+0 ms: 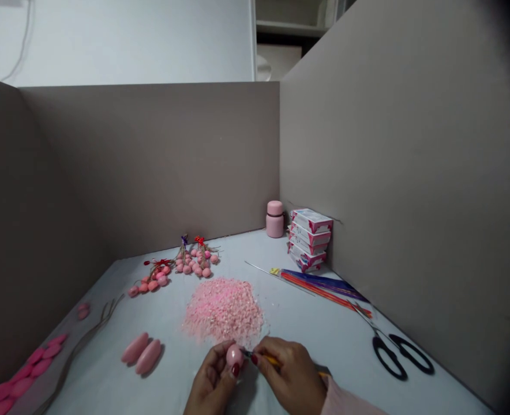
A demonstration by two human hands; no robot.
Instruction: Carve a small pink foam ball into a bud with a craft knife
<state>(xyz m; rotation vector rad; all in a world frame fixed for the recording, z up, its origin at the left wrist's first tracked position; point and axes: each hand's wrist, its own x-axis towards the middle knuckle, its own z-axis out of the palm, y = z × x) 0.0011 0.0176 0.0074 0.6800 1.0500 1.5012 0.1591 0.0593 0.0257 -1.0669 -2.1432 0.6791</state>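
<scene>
My left hand point(214, 377) is closed around a small pink ball point(233, 355) that looks like soap, the thumb resting on its front. My right hand point(293, 369) grips a yellow-handled craft knife point(273, 361). Its dark metal tip meets the ball's right side; the exact cutting edge is too small to make out. Just beyond both hands lies a heap of pink shavings point(224, 308). Two smooth pink oval bars point(141, 353) rest on the table left of my left hand.
Beaded pink bunches point(197, 262) lie at the back. Bright pink ovals point(25, 372) and twine point(79, 349) are at left. To the right are black-handled scissors point(391, 346), red and blue strips point(319, 288), stacked boxes point(310, 239) and a pink flask point(274, 220). Grey partitions point(160, 161) enclose the table.
</scene>
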